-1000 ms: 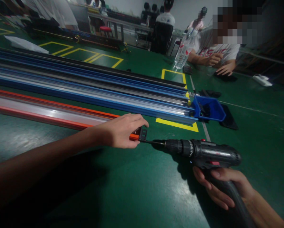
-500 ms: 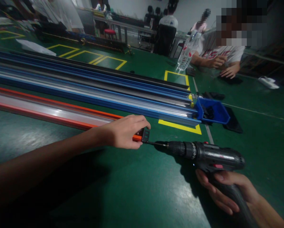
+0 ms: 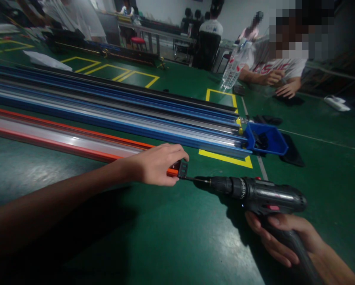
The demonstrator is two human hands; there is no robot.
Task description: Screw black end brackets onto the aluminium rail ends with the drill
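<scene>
My left hand (image 3: 156,164) grips the near end of a long orange rail (image 3: 61,138) that lies on the green table (image 3: 165,237). A small black end bracket (image 3: 182,169) sits on that rail end, just past my fingers. My right hand (image 3: 280,237) is closed on the handle of a black cordless drill (image 3: 263,196). The drill lies level, and its bit (image 3: 195,179) points left and touches the bracket.
Several long blue and grey rails (image 3: 120,113) lie side by side behind the orange one. A blue bin (image 3: 268,138) with dark parts stands at their right end. A seated person (image 3: 281,67) leans on the far right of the table beside a water bottle (image 3: 233,65).
The view has shifted slightly. Both hands, the drill and the rail keep the same positions relative to each other.
</scene>
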